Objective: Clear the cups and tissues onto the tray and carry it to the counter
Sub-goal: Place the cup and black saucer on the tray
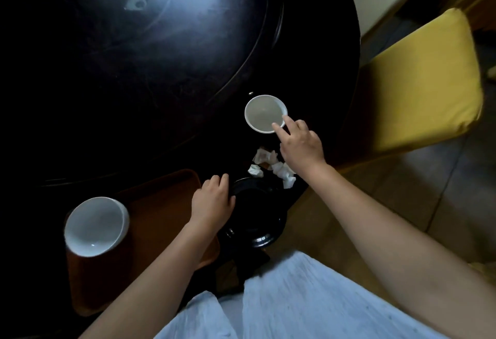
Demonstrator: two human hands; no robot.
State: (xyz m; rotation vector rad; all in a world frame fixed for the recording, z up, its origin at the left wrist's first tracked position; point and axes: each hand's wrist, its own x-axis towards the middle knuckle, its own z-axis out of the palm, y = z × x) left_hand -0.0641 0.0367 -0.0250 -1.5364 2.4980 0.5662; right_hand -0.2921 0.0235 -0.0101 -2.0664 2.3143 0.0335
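Observation:
A small white cup (264,113) stands on the dark round table near its right edge. My right hand (299,142) reaches it, two fingertips on its near rim, fingers apart. Crumpled white tissues (271,165) lie just below that hand on the table. A brown tray (161,204) sits at the table's near edge with a larger white cup (95,226) on its left side. My left hand (213,200) rests on the rim of a black plate (257,204) beside the tray; its grip is unclear.
The dark table (134,83) has a raised round centre with a small card on it. A yellow-cushioned chair (421,83) stands close on the right. Tiled floor shows at lower right.

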